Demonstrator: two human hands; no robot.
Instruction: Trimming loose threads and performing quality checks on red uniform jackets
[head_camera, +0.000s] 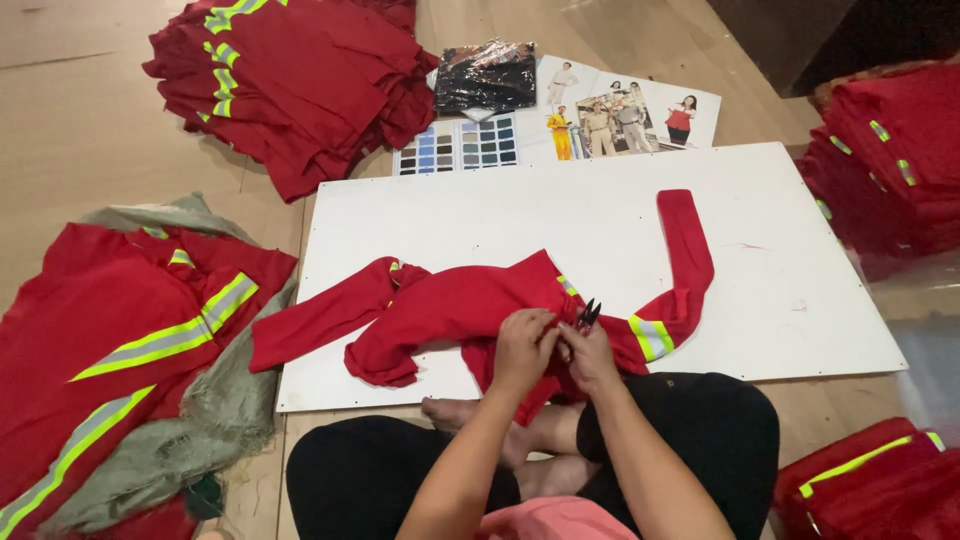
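Observation:
A red work garment (450, 305) with yellow and silver reflective bands lies crumpled across a white board (780, 260) in front of my crossed legs. One sleeve runs up and to the right, another stretches left. My left hand (522, 345) pinches a fold of the red fabric near its lower edge. Right beside it, my right hand (588, 352) grips small black thread snips (587, 314), their points sticking up over the cloth. The two hands touch each other.
Piles of similar red garments lie at the top left (290, 85), the right (895, 160), the lower right (870, 485) and the left, over grey-green cloth (180, 440). A colour swatch card (458, 146), photo sheets (620, 115) and a dark plastic-wrapped packet (487, 75) sit beyond the board.

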